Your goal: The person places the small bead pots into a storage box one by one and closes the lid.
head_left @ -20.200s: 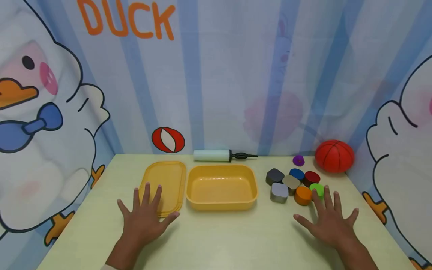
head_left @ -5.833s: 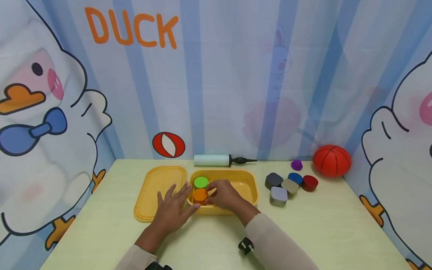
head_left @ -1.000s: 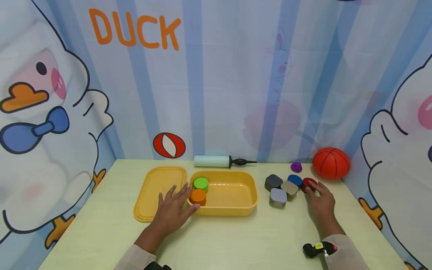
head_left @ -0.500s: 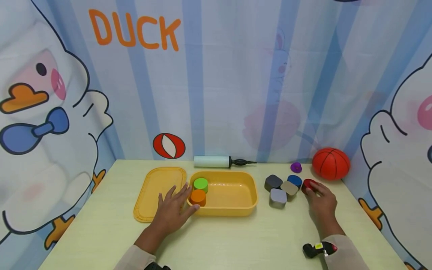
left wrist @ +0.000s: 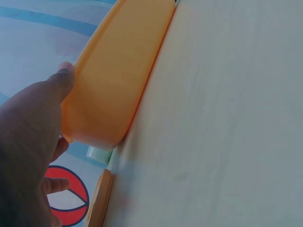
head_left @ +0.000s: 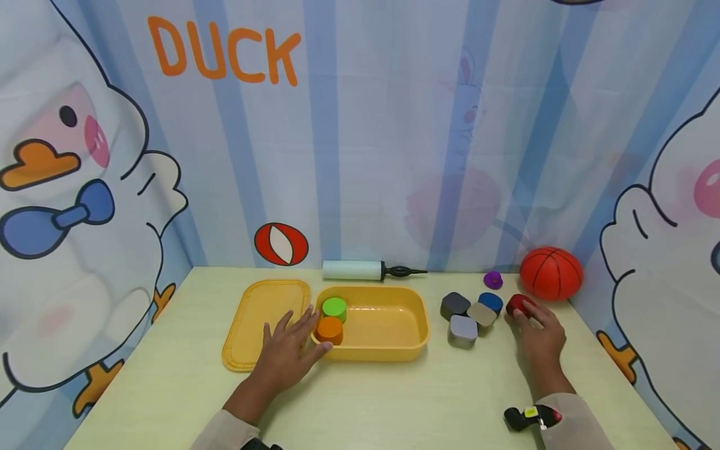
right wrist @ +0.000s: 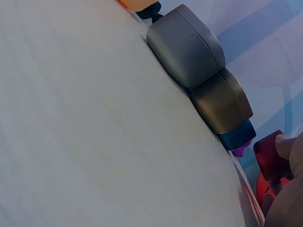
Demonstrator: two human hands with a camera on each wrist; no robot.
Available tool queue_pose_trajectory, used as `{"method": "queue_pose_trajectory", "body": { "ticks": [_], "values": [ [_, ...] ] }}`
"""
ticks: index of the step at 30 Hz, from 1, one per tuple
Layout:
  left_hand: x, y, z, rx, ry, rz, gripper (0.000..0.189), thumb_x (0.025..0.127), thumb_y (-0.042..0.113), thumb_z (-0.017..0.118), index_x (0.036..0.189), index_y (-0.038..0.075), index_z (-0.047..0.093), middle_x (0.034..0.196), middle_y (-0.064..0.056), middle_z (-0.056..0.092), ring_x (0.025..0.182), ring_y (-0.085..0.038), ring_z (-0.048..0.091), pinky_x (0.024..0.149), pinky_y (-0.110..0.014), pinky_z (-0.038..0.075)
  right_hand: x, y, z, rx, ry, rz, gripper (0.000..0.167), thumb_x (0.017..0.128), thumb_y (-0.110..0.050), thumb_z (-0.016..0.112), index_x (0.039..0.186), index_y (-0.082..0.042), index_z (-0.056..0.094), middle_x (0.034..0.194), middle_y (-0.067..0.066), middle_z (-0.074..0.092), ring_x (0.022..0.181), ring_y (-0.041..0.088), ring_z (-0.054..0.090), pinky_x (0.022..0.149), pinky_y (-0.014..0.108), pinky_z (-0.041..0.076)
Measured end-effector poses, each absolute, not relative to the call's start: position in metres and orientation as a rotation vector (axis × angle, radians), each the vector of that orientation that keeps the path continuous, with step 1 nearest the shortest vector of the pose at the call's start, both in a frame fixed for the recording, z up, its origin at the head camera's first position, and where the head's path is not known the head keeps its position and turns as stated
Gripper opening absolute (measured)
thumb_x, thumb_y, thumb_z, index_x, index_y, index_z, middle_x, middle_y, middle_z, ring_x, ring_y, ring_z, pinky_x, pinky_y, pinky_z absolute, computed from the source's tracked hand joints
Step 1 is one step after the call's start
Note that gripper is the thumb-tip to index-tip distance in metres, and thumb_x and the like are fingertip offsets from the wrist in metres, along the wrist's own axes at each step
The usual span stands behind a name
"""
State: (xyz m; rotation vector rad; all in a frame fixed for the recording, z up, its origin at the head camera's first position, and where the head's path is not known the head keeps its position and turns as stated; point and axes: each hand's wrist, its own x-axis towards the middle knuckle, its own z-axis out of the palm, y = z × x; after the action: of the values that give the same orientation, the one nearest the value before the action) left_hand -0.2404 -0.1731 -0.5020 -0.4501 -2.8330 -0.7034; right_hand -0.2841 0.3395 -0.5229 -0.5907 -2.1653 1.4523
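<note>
At the right of the table my right hand [head_left: 541,337] pinches a small round red tin [head_left: 517,304] between thumb and fingers. In the right wrist view the red tin [right wrist: 271,155] appears slightly off the tabletop. My left hand [head_left: 285,353] rests at the left front corner of a yellow plastic box [head_left: 382,354], fingers spread and mostly straight, thumb against its front wall. Inside the box, along its left end, sit a green round tin [head_left: 334,309] and an orange round tin [head_left: 330,330], one behind the other.
Left of the red tin cluster a blue tin [head_left: 491,302], a tan tin [head_left: 482,314], a dark grey tin [head_left: 455,305] and a silver tin [head_left: 463,331]. Behind are a purple piece [head_left: 493,280], red ball [head_left: 551,273] and hand pump [head_left: 353,270]. A yellow lid [head_left: 265,325] lies left.
Green and orange tins moved from the right cluster into the box. My right hand went back right, took the red tin and raised it slightly. My left hand has stayed at the box.
</note>
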Motion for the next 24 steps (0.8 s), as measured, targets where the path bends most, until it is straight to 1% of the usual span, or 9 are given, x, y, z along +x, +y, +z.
{"method": "queue_pose_trajectory", "body": {
  "ticks": [3, 5, 7, 9, 11, 12, 15, 17, 24],
  "values": [
    [-0.24, -0.174, -0.502, -0.454, -2.838, -0.693, 0.076, 0.107, 0.066, 0.057, 0.169, 0.024, 0.044, 0.176, 0.0, 0.041, 0.165, -0.048, 0.032, 0.122, -0.091, 0.01, -0.283, 0.338, -0.523, -0.561, -2.155, 1.431, 0.046, 0.109, -0.024, 0.069, 0.154, -0.016, 0.062, 0.169, 0.016, 0.05, 0.161, 0.04, 0.039, 0.127, 0.063, 0.042],
    [-0.24, -0.175, -0.501, -0.457, -2.835, -0.691, 0.076, 0.107, 0.065, 0.057, 0.169, 0.024, 0.044, 0.176, 0.0, 0.041, 0.165, -0.048, 0.032, 0.122, -0.091, 0.01, -0.282, 0.337, -0.522, -0.536, -2.151, 1.415, 0.046, 0.109, -0.028, 0.07, 0.153, -0.017, 0.065, 0.167, 0.014, 0.053, 0.159, 0.038, 0.043, 0.127, 0.058, 0.045],
    [-0.24, -0.175, -0.501, -0.461, -2.826, -0.687, 0.075, 0.107, 0.065, 0.057, 0.169, 0.024, 0.045, 0.176, 0.0, 0.041, 0.164, -0.048, 0.033, 0.122, -0.092, 0.011, -0.282, 0.336, -0.521, -0.495, -2.15, 1.392, 0.046, 0.108, -0.031, 0.072, 0.151, -0.018, 0.066, 0.164, 0.012, 0.057, 0.154, 0.033, 0.049, 0.121, 0.039, 0.052],
    [-0.24, -0.174, -0.5, -0.466, -2.818, -0.694, 0.075, 0.107, 0.064, 0.058, 0.168, 0.023, 0.045, 0.176, -0.001, 0.041, 0.164, -0.049, 0.033, 0.122, -0.091, 0.011, -0.282, 0.335, -0.52, -0.451, -2.145, 1.375, 0.045, 0.107, -0.031, 0.074, 0.149, -0.019, 0.068, 0.16, 0.01, 0.06, 0.147, 0.025, 0.054, 0.108, 0.017, 0.055],
    [-0.24, -0.173, -0.499, -0.472, -2.814, -0.7, 0.075, 0.107, 0.064, 0.058, 0.168, 0.023, 0.046, 0.175, -0.001, 0.042, 0.164, -0.049, 0.033, 0.122, -0.092, 0.011, -0.281, 0.333, -0.519, -0.405, -2.14, 1.348, 0.043, 0.106, -0.03, 0.075, 0.147, -0.018, 0.071, 0.156, 0.011, 0.063, 0.134, 0.012, 0.058, 0.092, 0.002, 0.049],
    [-0.24, -0.173, -0.499, -0.474, -2.814, -0.703, 0.075, 0.106, 0.064, 0.059, 0.168, 0.023, 0.046, 0.175, -0.002, 0.042, 0.164, -0.049, 0.033, 0.122, -0.092, 0.011, -0.281, 0.332, -0.519, -0.373, -2.129, 1.34, 0.042, 0.105, -0.028, 0.076, 0.145, -0.016, 0.072, 0.154, 0.012, 0.064, 0.129, 0.005, 0.057, 0.085, -0.002, 0.044],
    [-0.24, -0.172, -0.499, -0.464, -2.819, -0.709, 0.075, 0.106, 0.064, 0.06, 0.168, 0.023, 0.046, 0.175, -0.002, 0.042, 0.164, -0.049, 0.033, 0.122, -0.092, 0.011, -0.282, 0.328, -0.517, -0.295, -2.101, 1.329, 0.039, 0.103, -0.023, 0.078, 0.141, -0.011, 0.075, 0.151, 0.016, 0.067, 0.115, -0.012, 0.052, 0.081, -0.002, 0.043],
    [-0.239, -0.172, -0.5, -0.455, -2.822, -0.708, 0.075, 0.106, 0.063, 0.06, 0.168, 0.023, 0.046, 0.175, -0.002, 0.042, 0.164, -0.049, 0.033, 0.122, -0.091, 0.011, -0.282, 0.324, -0.515, -0.261, -2.096, 1.333, 0.038, 0.103, -0.02, 0.079, 0.139, -0.009, 0.076, 0.15, 0.018, 0.067, 0.111, -0.019, 0.049, 0.08, -0.001, 0.043],
    [-0.24, -0.174, -0.502, -0.459, -2.819, -0.721, 0.075, 0.106, 0.064, 0.059, 0.168, 0.024, 0.045, 0.176, -0.001, 0.041, 0.165, -0.049, 0.032, 0.123, -0.091, 0.009, -0.281, 0.305, -0.501, -0.17, -2.037, 1.441, 0.034, 0.099, -0.009, 0.081, 0.132, -0.003, 0.078, 0.141, 0.016, 0.07, 0.116, -0.015, 0.055, 0.083, 0.0, 0.05]
  ]
}}
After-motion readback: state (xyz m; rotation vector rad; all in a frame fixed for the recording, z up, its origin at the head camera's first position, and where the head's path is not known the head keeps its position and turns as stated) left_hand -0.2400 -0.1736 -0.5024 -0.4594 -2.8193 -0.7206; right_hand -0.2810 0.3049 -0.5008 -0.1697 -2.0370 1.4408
